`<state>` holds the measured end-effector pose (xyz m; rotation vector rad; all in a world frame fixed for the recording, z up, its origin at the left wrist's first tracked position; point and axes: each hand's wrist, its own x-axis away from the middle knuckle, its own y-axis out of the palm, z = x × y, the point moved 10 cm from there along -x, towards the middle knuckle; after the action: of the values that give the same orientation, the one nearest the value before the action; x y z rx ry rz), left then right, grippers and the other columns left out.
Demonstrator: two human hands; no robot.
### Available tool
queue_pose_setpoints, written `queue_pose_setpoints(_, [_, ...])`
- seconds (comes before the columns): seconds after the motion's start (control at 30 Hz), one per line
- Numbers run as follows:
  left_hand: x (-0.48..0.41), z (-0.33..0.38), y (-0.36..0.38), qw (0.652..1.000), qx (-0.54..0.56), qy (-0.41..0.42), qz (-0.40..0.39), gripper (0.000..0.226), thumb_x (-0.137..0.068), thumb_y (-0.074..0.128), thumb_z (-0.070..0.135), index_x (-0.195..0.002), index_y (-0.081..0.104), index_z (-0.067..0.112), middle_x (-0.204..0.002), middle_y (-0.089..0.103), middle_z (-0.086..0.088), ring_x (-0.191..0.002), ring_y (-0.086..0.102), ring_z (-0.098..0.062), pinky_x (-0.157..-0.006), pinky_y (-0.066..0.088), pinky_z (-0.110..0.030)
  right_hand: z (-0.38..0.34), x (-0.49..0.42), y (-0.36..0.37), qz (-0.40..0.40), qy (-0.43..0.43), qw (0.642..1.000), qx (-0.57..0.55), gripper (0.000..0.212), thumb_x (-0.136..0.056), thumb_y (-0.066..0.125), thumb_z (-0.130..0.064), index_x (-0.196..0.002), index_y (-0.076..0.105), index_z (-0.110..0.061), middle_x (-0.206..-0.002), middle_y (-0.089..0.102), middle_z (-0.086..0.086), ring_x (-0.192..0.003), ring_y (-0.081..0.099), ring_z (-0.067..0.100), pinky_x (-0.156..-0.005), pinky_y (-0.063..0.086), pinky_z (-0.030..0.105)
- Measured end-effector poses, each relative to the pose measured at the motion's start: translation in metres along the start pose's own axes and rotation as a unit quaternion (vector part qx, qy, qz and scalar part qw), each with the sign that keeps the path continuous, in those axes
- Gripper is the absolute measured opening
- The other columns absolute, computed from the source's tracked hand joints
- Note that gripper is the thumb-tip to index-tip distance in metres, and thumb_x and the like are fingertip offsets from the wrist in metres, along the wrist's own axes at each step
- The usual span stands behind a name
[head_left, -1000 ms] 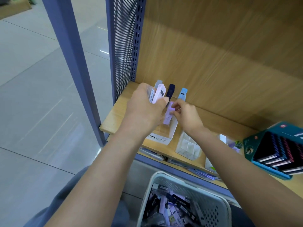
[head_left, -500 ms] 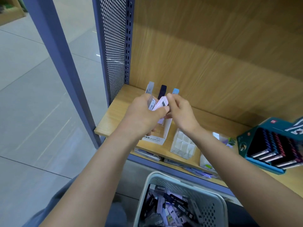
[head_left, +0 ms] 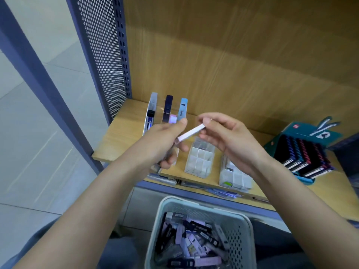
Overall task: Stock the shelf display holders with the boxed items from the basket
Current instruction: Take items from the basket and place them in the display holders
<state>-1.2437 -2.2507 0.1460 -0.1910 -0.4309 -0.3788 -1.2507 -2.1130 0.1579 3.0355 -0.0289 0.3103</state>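
Head cam view: right hand [head_left: 227, 141] pinches a slim pale pink box [head_left: 191, 133] between thumb and fingertips. The box is tilted, far end up at the right thumb, near end down by the left hand [head_left: 163, 141]. Left hand is curled, and the box's near end runs in between its thumb and forefinger, touching the fingers. It's blurred there, so I can't tell whether it actually grips that box or anything else. The box is in the air over the wooden shelf [head_left: 124, 136], above the gap between the left holder [head_left: 145, 127] and a clear gridded holder [head_left: 200, 159]. Left holder sits at the shelf's left end, near the perforated side panel [head_left: 103, 55]. Upright in it I see a black-labelled pack [head_left: 150, 116], a navy box [head_left: 168, 106], a light blue box [head_left: 183, 106] and a short lilac box [head_left: 172, 119] in front. Second clear holder [head_left: 236, 176] is just right of the first, partly under the right wrist. Teal display carton [head_left: 303, 133] with dark packs stands further right on the same shelf. Basket [head_left: 240, 241] sits below the shelf edge, between the person's forearms. It's loaded with loose boxed items [head_left: 194, 241] in purple, black and grey, lying at all angles.
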Motion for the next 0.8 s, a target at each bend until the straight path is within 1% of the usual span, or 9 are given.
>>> queue_pose_setpoints(0.1, [-0.004,0.001,0.0,0.999,0.022,0.019,0.021,0.025,-0.091,0.056,0.039,-0.081,0.06,0.016,-0.042,0.043,0.003,-0.031,0.032,-0.006,-0.032,0.024,-0.012,-0.014,0.005,-0.008,-0.002,-0.037,0.999,0.028,0.016,-0.089,0.058,-0.004,-0.1,0.068,-0.007,-0.094,0.068,0.009,-0.083,0.065,0.012,-0.077,0.053,0.017])
queue_pose_setpoints(0.2, [-0.008,0.005,-0.005,0.995,0.043,0.067,0.062,0.007,-0.086,0.066,0.019,-0.082,0.061,0.017,-0.042,0.046,0.01,-0.034,0.036,-0.003,-0.033,0.029,-0.014,-0.013,0.01,-0.01,0.001,-0.05,0.998,0.034,0.022,-0.088,0.057,0.003,-0.106,0.065,-0.009,-0.096,0.07,0.01,-0.086,0.067,0.014,-0.082,0.054,0.02])
queue_pose_setpoints(0.3, [-0.011,0.007,-0.004,0.993,0.02,0.091,0.078,0.011,-0.083,0.069,0.01,-0.078,0.06,0.016,-0.045,0.048,0.013,-0.033,0.035,-0.002,-0.033,0.028,-0.014,-0.004,0.012,-0.018,0.019,-0.041,0.999,0.025,0.029,-0.087,0.06,0.001,-0.112,0.057,-0.015,-0.097,0.071,0.013,-0.083,0.069,0.017,-0.08,0.056,0.023])
queue_pose_setpoints(0.4, [-0.013,0.007,-0.002,0.99,-0.032,0.109,0.079,0.014,-0.08,0.071,0.009,-0.077,0.06,0.017,-0.06,0.053,0.007,-0.034,0.039,0.0,-0.033,0.028,-0.012,0.005,0.015,-0.018,0.009,-0.013,0.998,0.069,0.017,-0.088,0.059,-0.005,-0.103,0.059,-0.012,-0.09,0.071,0.012,-0.078,0.067,0.016,-0.07,0.057,0.021])
queue_pose_setpoints(0.57, [-0.019,-0.004,-0.024,0.985,-0.09,0.06,0.133,0.008,-0.093,0.053,0.024,-0.097,0.048,0.019,-0.064,0.047,0.0,-0.049,0.041,-0.012,-0.043,0.031,-0.021,0.007,0.005,-0.035,0.077,-0.049,0.984,0.152,0.007,-0.089,0.06,-0.005,-0.093,0.062,-0.009,-0.08,0.071,0.004,-0.065,0.068,0.009,-0.061,0.055,0.017])
queue_pose_setpoints(0.63, [-0.02,-0.008,-0.041,0.984,-0.043,0.038,0.166,0.005,-0.094,0.045,0.015,-0.089,0.045,0.014,-0.057,0.044,-0.005,-0.047,0.038,-0.016,-0.05,0.033,-0.025,0.004,-0.004,-0.04,0.103,-0.078,0.974,0.188,0.006,-0.088,0.063,-0.007,-0.091,0.063,-0.012,-0.082,0.072,0.004,-0.069,0.07,0.013,-0.067,0.056,0.021])
queue_pose_setpoints(0.67, [-0.02,-0.009,-0.049,0.982,-0.024,0.037,0.186,0.013,-0.093,0.042,0.011,-0.08,0.043,0.014,-0.053,0.043,-0.006,-0.045,0.038,-0.017,-0.053,0.033,-0.029,0.003,-0.01,-0.037,0.108,-0.092,0.967,0.212,0.006,-0.088,0.063,-0.009,-0.089,0.063,-0.015,-0.084,0.072,0.003,-0.071,0.07,0.015,-0.07,0.057,0.023])
queue_pose_setpoints(0.73, [-0.019,-0.008,-0.059,0.978,-0.01,0.04,0.207,0.017,-0.094,0.037,0.007,-0.078,0.041,0.012,-0.055,0.045,-0.007,-0.043,0.04,-0.017,-0.052,0.036,-0.029,0.003,-0.024,-0.027,0.109,-0.126,0.944,0.285,0.008,-0.089,0.063,-0.01,-0.086,0.063,-0.018,-0.086,0.071,-0.001,-0.075,0.069,0.013,-0.075,0.056,0.025])
queue_pose_setpoints(0.8, [-0.019,-0.009,-0.064,0.976,-0.005,0.041,0.214,0.005,-0.096,0.035,0.008,-0.094,0.04,0.006,-0.059,0.047,-0.007,-0.041,0.045,-0.014,-0.048,0.037,-0.026,0.003,-0.04,-0.008,0.1,-0.167,0.906,0.376,0.01,-0.09,0.058,-0.009,-0.091,0.066,-0.016,-0.09,0.067,-0.002,-0.081,0.065,0.012,-0.077,0.052,0.023])
